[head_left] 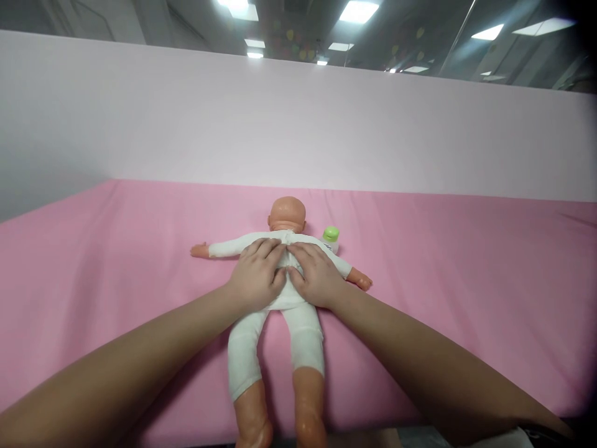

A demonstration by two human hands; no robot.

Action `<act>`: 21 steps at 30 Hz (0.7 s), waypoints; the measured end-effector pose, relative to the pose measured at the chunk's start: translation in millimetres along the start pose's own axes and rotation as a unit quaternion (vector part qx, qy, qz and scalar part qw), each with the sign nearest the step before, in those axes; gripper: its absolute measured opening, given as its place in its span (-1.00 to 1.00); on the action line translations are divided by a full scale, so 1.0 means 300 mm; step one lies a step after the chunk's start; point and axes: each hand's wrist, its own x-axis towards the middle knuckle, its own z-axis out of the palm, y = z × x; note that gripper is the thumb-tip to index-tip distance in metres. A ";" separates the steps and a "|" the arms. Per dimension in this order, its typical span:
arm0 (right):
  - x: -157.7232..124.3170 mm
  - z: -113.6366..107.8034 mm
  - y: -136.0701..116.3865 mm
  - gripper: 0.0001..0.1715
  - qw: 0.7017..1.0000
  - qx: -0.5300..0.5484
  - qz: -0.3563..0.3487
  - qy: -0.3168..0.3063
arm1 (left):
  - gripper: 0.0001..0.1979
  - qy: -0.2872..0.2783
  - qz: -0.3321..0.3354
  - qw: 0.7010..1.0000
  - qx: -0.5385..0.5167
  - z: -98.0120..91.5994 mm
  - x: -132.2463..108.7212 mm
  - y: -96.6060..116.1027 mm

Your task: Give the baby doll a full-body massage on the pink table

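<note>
A baby doll (pixel 305 333) in a white long-sleeved top and white leggings lies face down, its bald head pointing away from me. Its arms stretch out to both sides, and its bare lower legs reach the near edge. On the left half of its back rests my left hand (pixel 260 272), palm down with fingers extended. My right hand (pixel 316 272) lies flat on the right half in the same way. The two thumbs point inward, with a narrow strip of white cloth between the hands. Neither hand grips anything.
Beneath the doll is a pink padded surface (pixel 140 249) with a few creases. A small jar (pixel 331 234) with a green lid stands beside the doll's right-hand shoulder in view. Behind rises a pale wall (pixel 298 124), with glass above it reflecting ceiling lights.
</note>
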 end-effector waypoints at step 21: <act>0.021 -0.006 0.014 -0.28 0.996 0.007 0.027 -0.080 | -0.41 -0.109 -0.006 0.994 0.008 0.009 0.029 -0.035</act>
